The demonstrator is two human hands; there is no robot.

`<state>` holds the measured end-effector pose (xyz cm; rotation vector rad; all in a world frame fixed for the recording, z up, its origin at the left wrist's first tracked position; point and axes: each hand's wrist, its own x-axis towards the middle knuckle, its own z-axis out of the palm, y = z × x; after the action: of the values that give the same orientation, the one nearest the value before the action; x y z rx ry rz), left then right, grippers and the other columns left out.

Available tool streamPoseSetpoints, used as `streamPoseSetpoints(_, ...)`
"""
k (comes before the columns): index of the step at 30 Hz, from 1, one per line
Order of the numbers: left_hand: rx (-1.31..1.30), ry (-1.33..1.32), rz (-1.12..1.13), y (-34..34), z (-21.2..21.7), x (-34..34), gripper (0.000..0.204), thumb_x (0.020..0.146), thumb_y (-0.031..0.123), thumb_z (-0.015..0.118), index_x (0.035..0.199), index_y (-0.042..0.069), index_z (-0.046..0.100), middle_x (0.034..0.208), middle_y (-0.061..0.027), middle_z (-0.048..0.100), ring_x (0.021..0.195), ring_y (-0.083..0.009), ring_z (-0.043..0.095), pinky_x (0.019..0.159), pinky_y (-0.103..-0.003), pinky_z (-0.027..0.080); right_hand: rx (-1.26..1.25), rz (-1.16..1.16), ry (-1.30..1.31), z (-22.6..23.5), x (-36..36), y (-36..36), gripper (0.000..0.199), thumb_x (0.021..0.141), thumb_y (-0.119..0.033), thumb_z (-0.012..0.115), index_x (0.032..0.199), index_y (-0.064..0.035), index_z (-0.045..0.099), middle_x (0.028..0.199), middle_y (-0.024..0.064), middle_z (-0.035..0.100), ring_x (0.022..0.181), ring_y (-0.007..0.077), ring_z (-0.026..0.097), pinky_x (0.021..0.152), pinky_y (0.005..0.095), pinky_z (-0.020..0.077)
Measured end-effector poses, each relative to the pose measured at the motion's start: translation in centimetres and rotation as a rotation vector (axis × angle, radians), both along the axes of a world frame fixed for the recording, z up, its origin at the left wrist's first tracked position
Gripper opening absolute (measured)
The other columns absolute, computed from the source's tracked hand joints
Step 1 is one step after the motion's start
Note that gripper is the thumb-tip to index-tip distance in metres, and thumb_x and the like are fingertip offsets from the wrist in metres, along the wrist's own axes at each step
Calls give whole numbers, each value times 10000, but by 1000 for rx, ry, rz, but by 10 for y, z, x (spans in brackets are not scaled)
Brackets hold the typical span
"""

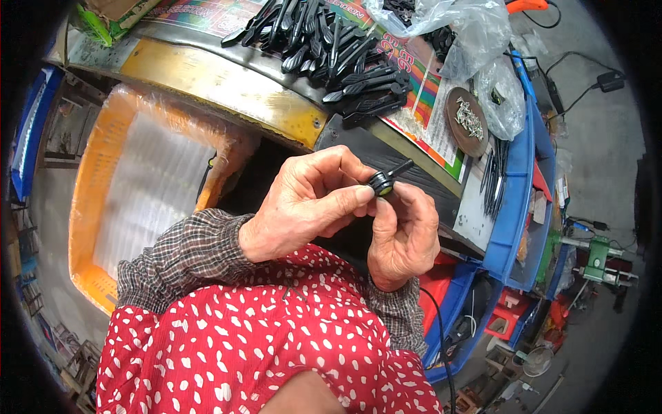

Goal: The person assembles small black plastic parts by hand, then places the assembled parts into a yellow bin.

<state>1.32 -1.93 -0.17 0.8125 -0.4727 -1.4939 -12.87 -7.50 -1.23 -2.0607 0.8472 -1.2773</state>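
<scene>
Between the fingertips of both hands is a small round black part (380, 182) with a yellow-green face and a thin dark stem pointing right. My left hand (300, 200) pinches it from the left with thumb and forefinger. From the right, my right hand (405, 238) closes thumb and fingers on its lower side. Some of the part is hidden by the fingertips. Beyond the hands, a heap of black ribbed plastic handles (345, 52) lies on the bench. A round brown dish (458, 140) holds small silver screws (469, 119).
An orange crate (81, 228) lined with clear plastic stands at the left. The bench has a worn yellow metal edge (221, 86). Clear plastic bags (476, 34) lie at the far right, near a blue tray (507, 228). A green metal tool (601, 262) stands farther right.
</scene>
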Motion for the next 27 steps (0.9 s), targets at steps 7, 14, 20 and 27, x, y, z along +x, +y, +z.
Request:
streamPoseSetpoints(7,2,-16,16,2,1,0,154,889,44,574,1041,15,573,777,-39,621,531,-32,463,430,-166,315,105,21,-18,2,-1,0,293,771,22,696,1035,31,569,879,137,641,710,181,666,632,276,543)
streamPoseSetpoints(14,0,-53,24,2,1,-1,146,891,36,566,1035,18,569,783,-34,621,534,-27,459,435,-162,312,262,4,-67,1,-1,0,291,774,-20,718,1015,43,567,839,104,652,682,154,659,617,262,538)
streamPoseSetpoints(20,-11,-61,34,3,-2,-2,151,892,38,569,1042,22,569,773,-26,611,532,-23,440,436,-168,303,188,-23,27,-2,-1,-4,282,745,-64,752,936,26,565,746,76,617,594,128,619,544,237,499)
streamPoseSetpoints(27,-7,-111,48,2,-3,-3,142,897,44,568,1037,23,570,742,-11,591,528,-21,428,435,-172,301,-13,-35,157,9,6,-10,226,765,-91,731,878,9,563,680,60,564,503,105,536,475,242,453)
